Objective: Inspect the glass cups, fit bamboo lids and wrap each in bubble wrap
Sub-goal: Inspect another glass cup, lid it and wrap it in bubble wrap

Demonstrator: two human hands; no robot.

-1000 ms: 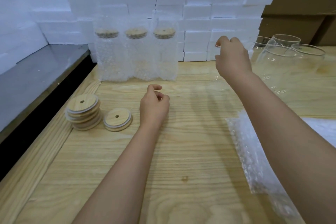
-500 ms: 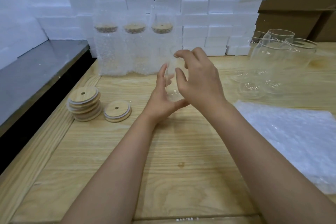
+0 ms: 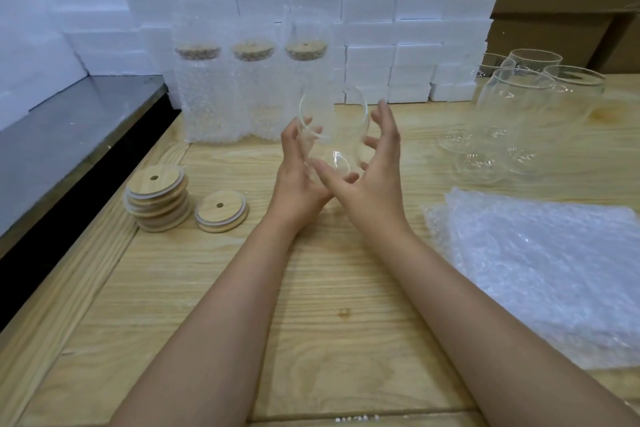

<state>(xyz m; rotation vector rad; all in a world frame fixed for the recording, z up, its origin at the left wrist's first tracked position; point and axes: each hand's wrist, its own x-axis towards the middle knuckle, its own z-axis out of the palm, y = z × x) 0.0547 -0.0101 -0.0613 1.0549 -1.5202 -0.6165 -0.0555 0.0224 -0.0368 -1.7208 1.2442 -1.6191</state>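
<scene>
The left hand point(image 3: 298, 170) and right hand point(image 3: 375, 180), fingers loosely curled, cradle the clear lidless glass cup point(image 3: 332, 125) tilted, probably for inspection, with round bamboo lids point(image 3: 157, 196) ready at its eight o'clock.

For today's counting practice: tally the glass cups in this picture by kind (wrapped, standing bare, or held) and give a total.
Wrapped cups: 3
Bare standing cups: 4
Held cup: 1
Total: 8

bubble wrap stack point(image 3: 547, 263) cut by right edge, wrapped cups point(image 3: 254, 97) blurred under wrap, held glass cup point(image 3: 332, 121) outline faint
</scene>
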